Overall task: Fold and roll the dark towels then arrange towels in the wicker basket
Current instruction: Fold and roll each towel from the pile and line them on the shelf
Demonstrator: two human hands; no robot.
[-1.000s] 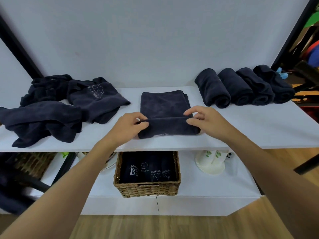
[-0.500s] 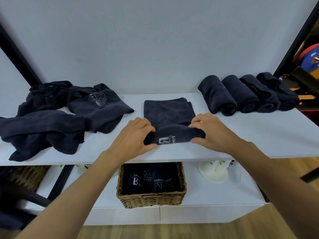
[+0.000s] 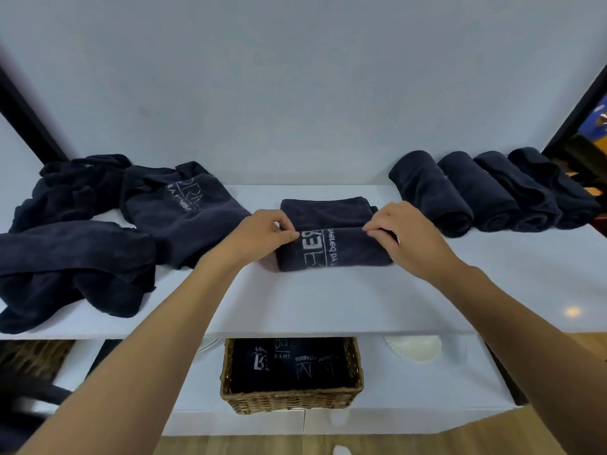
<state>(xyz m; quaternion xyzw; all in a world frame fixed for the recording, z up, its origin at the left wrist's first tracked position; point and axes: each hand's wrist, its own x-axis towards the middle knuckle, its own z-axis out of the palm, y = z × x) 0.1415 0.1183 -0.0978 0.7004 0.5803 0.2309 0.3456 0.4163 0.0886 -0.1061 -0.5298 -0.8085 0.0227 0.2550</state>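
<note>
A dark towel (image 3: 331,249), partly rolled with a white logo showing, lies mid-shelf on the white table top (image 3: 328,300). Its unrolled part stretches behind the roll towards the wall. My left hand (image 3: 262,234) grips the roll's left end with curled fingers. My right hand (image 3: 400,234) grips its right end the same way. Several rolled dark towels (image 3: 486,192) lie in a row at the right back. A heap of unfolded dark towels (image 3: 92,231) covers the left side. The wicker basket (image 3: 292,397) stands on the lower shelf, holding rolled dark towels.
A white plate-like object (image 3: 414,348) sits on the lower shelf right of the basket. Black frame posts (image 3: 26,116) stand at both sides. Another wicker piece (image 3: 33,356) shows at the lower left. Wooden floor lies below.
Both hands have rolled the towel further away from me towards the wall. The roll is thicker, more of the logo shows, and the flat part behind it is shorter.
</note>
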